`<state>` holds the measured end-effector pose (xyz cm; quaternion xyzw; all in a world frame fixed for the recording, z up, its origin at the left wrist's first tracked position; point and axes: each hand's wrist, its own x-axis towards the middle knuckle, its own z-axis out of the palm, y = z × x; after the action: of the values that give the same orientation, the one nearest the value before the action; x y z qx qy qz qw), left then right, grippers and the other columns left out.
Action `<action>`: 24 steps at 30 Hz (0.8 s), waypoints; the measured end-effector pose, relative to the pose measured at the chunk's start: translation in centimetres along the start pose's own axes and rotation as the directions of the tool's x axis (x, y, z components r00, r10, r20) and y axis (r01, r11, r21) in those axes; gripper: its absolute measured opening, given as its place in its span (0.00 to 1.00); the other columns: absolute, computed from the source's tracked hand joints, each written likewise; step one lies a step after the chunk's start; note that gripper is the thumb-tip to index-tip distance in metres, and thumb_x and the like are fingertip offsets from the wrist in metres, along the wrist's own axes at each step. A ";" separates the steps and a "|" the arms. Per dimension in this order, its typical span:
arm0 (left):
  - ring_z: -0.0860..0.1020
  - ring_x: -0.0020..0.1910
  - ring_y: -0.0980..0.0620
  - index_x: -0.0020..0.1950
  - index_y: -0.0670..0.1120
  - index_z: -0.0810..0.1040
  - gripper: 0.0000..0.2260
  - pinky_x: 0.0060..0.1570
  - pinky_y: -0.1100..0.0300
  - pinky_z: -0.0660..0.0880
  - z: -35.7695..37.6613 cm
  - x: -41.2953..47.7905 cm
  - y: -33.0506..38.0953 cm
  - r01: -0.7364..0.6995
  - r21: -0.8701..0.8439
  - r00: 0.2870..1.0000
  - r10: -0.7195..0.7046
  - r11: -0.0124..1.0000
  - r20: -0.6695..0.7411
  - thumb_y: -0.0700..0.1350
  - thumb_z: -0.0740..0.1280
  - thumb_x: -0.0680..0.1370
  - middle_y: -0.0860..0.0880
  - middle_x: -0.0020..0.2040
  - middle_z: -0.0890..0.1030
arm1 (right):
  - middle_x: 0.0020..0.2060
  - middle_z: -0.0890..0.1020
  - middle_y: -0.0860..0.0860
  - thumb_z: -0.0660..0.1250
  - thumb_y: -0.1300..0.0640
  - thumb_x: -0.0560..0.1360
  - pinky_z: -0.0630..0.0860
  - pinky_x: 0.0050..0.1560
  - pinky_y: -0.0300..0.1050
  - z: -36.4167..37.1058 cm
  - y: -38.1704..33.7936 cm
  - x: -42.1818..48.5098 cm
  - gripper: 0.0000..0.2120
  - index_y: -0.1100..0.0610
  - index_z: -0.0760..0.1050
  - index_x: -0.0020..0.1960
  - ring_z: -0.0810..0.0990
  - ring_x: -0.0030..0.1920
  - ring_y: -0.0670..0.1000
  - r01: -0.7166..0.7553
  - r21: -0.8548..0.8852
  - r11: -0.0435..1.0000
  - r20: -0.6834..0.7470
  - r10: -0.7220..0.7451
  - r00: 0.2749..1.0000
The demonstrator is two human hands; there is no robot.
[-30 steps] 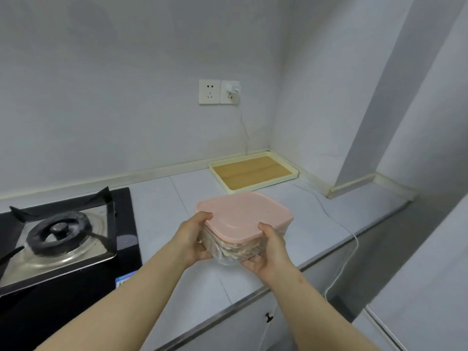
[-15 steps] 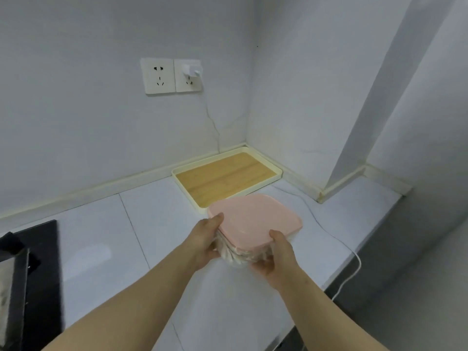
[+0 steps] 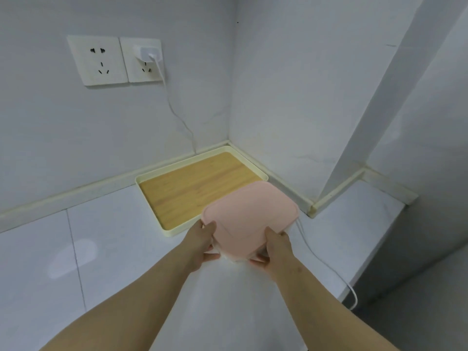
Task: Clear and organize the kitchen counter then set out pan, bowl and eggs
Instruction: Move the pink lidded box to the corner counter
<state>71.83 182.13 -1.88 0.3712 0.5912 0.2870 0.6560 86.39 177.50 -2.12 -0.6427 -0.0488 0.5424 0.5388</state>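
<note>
Pink-lidded container (image 3: 249, 219) gripped at its near corners by left hand (image 3: 202, 243) and right hand (image 3: 277, 249); wooden tray (image 3: 192, 188) lies just beyond, far-left.

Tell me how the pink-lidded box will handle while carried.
Probably rigid: the box looks square and unbent though the left hand and right hand hold only its near corners. Likely hefty for its size: pale contents show under the lid and both hands carry it. Flat and low, it seems unlikely to tip once set down.
</note>
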 end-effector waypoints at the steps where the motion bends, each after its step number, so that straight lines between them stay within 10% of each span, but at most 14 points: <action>1: 0.71 0.61 0.41 0.71 0.50 0.63 0.18 0.53 0.47 0.77 0.3 0.4 0.3 0.000 0.002 1.000 0.000 1.000 0.000 0.48 0.56 0.82 0.49 0.59 0.70 | 0.64 0.71 0.58 0.58 0.56 0.79 0.78 0.48 0.61 0.0 -0.4 0.5 0.23 0.52 0.59 0.72 0.74 0.57 0.62 -0.007 -0.011 1.000 -0.011 0.007 1.000; 12: 0.72 0.62 0.41 0.72 0.48 0.64 0.20 0.38 0.51 0.79 2.5 2.9 1.8 -0.005 0.006 0.999 0.005 1.000 -0.033 0.48 0.58 0.81 0.48 0.62 0.69 | 0.64 0.70 0.58 0.55 0.57 0.80 0.76 0.42 0.60 0.2 -2.9 3.0 0.20 0.52 0.61 0.71 0.73 0.57 0.62 0.014 -0.041 0.999 -0.025 -0.015 1.000; 24: 0.74 0.45 0.45 0.65 0.41 0.67 0.17 0.48 0.51 0.76 5.0 4.9 2.9 -0.047 0.179 0.994 0.064 0.983 -0.089 0.50 0.57 0.81 0.43 0.53 0.73 | 0.66 0.69 0.58 0.57 0.56 0.80 0.75 0.36 0.60 -1.0 -4.6 4.7 0.19 0.53 0.62 0.71 0.72 0.57 0.62 -0.018 0.001 1.000 -0.027 0.018 0.999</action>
<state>77.57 187.01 -2.13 0.4303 0.6339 0.2688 0.5837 91.45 181.80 -1.90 -0.6501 -0.0357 0.5386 0.5348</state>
